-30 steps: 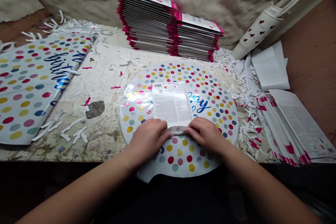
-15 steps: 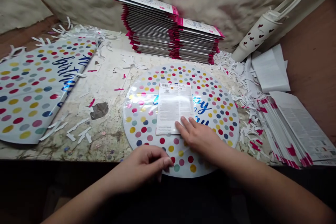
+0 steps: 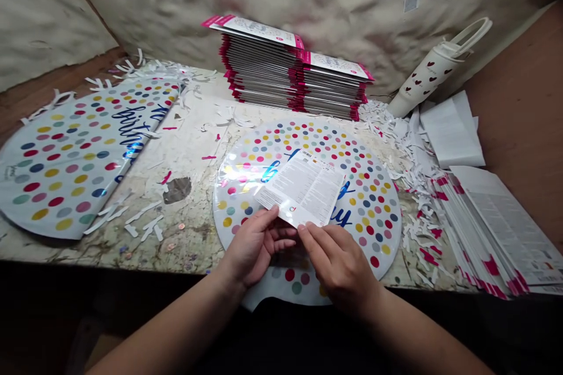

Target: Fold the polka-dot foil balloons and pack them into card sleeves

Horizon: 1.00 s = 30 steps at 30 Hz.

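Your left hand (image 3: 254, 244) and right hand (image 3: 339, 266) have now lifted the printed instruction sheet (image 3: 303, 190), pinching its lower edge between fingertips, tilted above the round polka-dot foil balloon (image 3: 369, 211).

Worn, stained counter (image 3: 193, 240), scattered with white and pink paper trimmings (image 3: 407, 152). At left, one flat dotted foil balloon (image 3: 74, 158); in the middle, one round dotted foil balloon (image 3: 373, 228). Toward the wall, two stacks of pink-edged packets (image 3: 264, 64). At right, folded white paper (image 3: 451, 132), a fanned pile of printed cards (image 3: 492, 228), and a rolled white bag with red hearts (image 3: 426, 79).
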### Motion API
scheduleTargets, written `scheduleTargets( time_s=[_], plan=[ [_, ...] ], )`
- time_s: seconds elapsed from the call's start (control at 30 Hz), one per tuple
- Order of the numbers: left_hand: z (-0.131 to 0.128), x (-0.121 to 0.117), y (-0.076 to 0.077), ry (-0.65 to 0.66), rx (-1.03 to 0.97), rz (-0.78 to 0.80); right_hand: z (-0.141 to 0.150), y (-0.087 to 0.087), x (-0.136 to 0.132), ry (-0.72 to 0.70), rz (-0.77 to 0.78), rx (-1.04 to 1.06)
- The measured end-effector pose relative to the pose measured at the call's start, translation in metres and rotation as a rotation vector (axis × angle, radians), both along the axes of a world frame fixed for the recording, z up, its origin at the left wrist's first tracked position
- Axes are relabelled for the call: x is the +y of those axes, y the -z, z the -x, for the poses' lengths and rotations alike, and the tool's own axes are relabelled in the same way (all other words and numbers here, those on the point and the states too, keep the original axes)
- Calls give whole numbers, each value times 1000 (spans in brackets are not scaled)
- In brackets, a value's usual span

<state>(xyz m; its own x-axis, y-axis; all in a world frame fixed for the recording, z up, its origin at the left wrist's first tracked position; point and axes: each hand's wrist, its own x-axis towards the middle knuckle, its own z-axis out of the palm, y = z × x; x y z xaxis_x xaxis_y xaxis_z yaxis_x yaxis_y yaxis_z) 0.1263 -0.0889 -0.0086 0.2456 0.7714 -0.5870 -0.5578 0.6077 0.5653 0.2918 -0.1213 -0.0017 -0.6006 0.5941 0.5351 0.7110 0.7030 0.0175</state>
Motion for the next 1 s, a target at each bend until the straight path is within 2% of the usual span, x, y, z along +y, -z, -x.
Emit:
scheduleTargets(
  time_s=[0.13, 0.2, 0.3, 0.33, 0.5, 0.57, 0.63, 0.7, 0.77, 0.8, 0.87, 0.9, 0.97, 1.0],
  plan=[
    [3, 0, 3, 79, -186, 128, 1, -4, -5, 0, 46, 29],
    [4, 0, 5, 82, -201, 128, -2, -6, -3, -36, 158, 113],
    [5, -2, 5, 83, 44, -83, -9, -5, 7, -42, 421, 348],
    [5, -3, 4, 106, 119, -141, -10, -4, 12, -37, 461, 398],
    [4, -4, -2, 235, 220, -192, -2, 5, 35, -179, 332, 373],
    [4, -2, -2, 218, 249, -201, -3, 2, 37, -148, 363, 473],
    [6, 1, -1, 163, 282, -217, -14, -6, 33, -100, 490, 526],
    [10, 4, -1, 130, 337, -278, -37, -15, 26, -67, 696, 357],
    [13, 7, -4, 145, 471, -418, -62, -24, 19, 79, 799, 87],
    [13, 8, -8, 160, 589, -508, -72, -29, 17, 189, 766, 9],
    [12, 9, -21, 194, 887, -736, -83, -40, 15, 384, 570, 52],
    [10, 9, -30, 231, 1023, -889, -85, -46, 15, 426, 452, 136],
    [8, 10, -53, 361, 1180, -1270, -81, -57, 20, 366, 288, 307],
    [7, 11, -64, 404, 1198, -1457, -78, -61, 24, 296, 262, 378]
  ],
)
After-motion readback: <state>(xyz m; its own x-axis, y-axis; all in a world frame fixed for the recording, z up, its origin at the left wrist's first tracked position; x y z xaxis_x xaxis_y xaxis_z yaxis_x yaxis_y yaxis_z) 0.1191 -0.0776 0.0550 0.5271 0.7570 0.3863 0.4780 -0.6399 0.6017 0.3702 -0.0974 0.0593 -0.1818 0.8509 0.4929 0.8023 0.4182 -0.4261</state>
